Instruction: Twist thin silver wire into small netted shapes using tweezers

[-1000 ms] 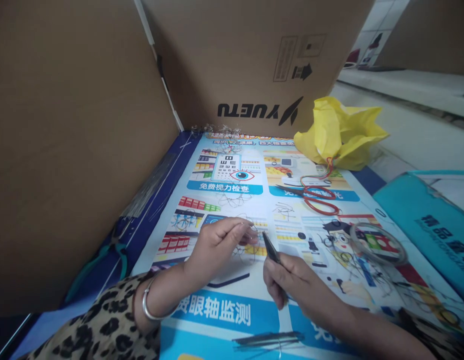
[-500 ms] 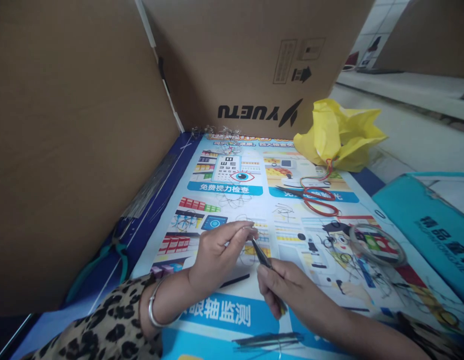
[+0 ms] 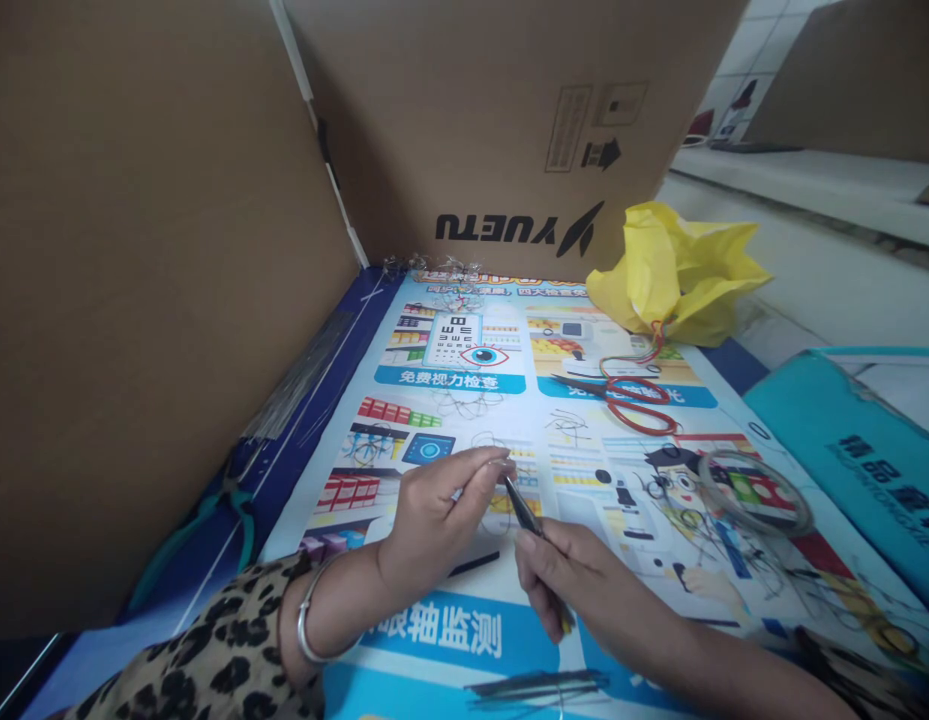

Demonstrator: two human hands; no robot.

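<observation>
My left hand [image 3: 441,510], with a leopard-print sleeve and a silver bangle, pinches a thin piece of wire between thumb and fingertips just above the printed poster [image 3: 464,630]. My right hand [image 3: 576,580] grips dark slim pliers [image 3: 524,505], whose tip touches the pinched wire at my left fingertips. Small tangles of thin wire [image 3: 468,400] lie on the poster beyond my hands.
Red-handled scissors [image 3: 633,395] and a crumpled yellow bag [image 3: 678,270] lie at the back right. A coil of wire [image 3: 756,490] rests on the right. Cardboard walls [image 3: 149,280] stand left and behind. Green-handled pliers [image 3: 216,505] lie at the left; a teal box [image 3: 861,460] at the right.
My right hand moved the pliers' tip left and up until it met my left fingertips. My left hand stayed nearly in place; the view shifted slightly.
</observation>
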